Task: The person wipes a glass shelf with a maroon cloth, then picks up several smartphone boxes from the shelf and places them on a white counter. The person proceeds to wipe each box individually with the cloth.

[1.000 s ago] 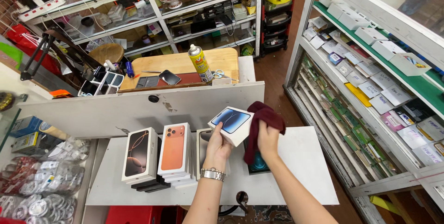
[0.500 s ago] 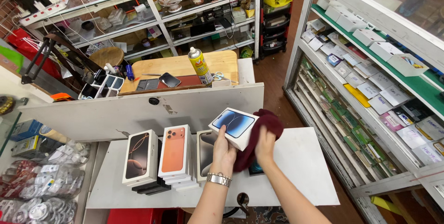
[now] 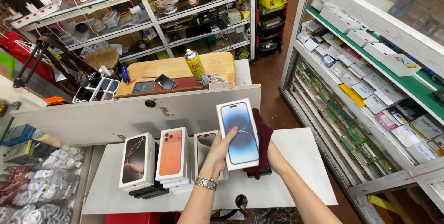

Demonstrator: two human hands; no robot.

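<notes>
My left hand (image 3: 221,151) grips a white phone box (image 3: 239,133) with a blue phone pictured on its lid, held upright above the white table (image 3: 296,177). Behind the box, my right hand (image 3: 274,155) presses a dark maroon cloth (image 3: 262,136) against its back; most of that hand is hidden. A silver watch sits on my left wrist (image 3: 206,183). To the left stand three more phone boxes on stacks: a black-fronted one (image 3: 136,160), an orange one (image 3: 172,154) and a third (image 3: 205,147) partly behind my left hand.
A white panel (image 3: 138,113) stands behind the table. Beyond it, a wooden board (image 3: 175,69) carries a yellow spray can (image 3: 196,67), scissors and a phone. Glass display shelves (image 3: 370,80) of small boxes line the right; bagged items (image 3: 37,187) lie at the left.
The blue-pictured box has turned from tilted to upright facing me and risen slightly. The maroon cloth has slid from beside the box to behind it.
</notes>
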